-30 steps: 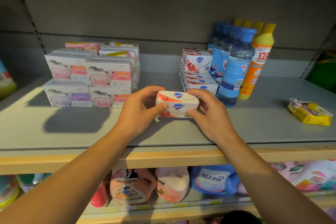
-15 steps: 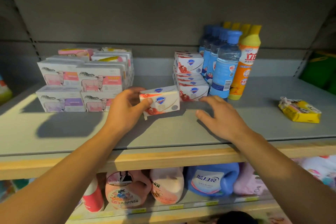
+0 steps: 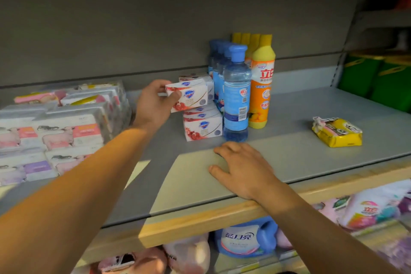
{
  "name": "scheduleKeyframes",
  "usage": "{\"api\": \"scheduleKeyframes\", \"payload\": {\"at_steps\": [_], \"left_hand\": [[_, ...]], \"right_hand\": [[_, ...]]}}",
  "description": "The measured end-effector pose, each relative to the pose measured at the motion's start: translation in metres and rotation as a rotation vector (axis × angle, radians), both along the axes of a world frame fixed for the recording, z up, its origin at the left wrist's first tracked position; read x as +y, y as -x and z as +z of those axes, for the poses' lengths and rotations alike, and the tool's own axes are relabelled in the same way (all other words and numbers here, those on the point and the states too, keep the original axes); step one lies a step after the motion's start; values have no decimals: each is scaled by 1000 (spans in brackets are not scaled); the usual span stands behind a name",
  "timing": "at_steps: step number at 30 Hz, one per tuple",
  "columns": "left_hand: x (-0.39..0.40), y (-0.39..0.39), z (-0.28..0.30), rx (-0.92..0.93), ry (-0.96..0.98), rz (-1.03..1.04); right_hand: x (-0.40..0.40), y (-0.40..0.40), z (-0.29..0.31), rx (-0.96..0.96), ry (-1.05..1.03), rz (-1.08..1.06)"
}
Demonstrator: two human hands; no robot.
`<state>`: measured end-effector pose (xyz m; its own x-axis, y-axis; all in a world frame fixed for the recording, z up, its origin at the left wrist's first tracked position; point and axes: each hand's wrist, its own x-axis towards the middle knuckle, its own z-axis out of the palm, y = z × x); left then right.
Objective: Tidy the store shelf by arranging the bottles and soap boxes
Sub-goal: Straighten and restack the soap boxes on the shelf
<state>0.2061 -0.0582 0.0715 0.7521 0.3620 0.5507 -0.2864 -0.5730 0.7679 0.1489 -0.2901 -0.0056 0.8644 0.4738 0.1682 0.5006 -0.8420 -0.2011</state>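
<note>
Gripping a white soap box (image 3: 190,95) by its left end, my left hand (image 3: 155,104) has its thumb across the front face and its fingers curled over the top. That grip keeps the box at the top of the soap box stack (image 3: 202,123), tilted a little, its right end meeting the stack's upper boxes. I see a white carton with a blue shield logo and red fruit printed at the lower left. Its long axis runs left to right, printed face toward me. My right hand (image 3: 242,168) lies flat on the grey shelf (image 3: 300,158) near the front edge, fingers spread and holding nothing. Just right of the stack stand blue bottles (image 3: 236,95) in a row, then yellow bottles (image 3: 262,82) beside them. A yellow packet (image 3: 337,132) lies well apart to the right. Sheep-printed boxes (image 3: 64,127) are piled at the left. Below the wooden shelf lip (image 3: 200,222) sit detergent jugs (image 3: 242,238). I see green boxes (image 3: 378,78) far right.
</note>
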Motion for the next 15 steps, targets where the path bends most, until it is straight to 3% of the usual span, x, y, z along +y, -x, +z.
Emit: {"api": "scheduleKeyframes", "payload": {"at_steps": [5, 10, 15], "left_hand": [[-7, -35, -7, 130, -238, 83], [-10, -47, -13, 74, -486, 144], [-14, -53, -10, 40, -564, 173]], "right_hand": [[-1, 1, -1, 17, -39, -5], [0, 0, 0, 12, -36, 2], [0, 1, 0, 14, -40, 8]]}}
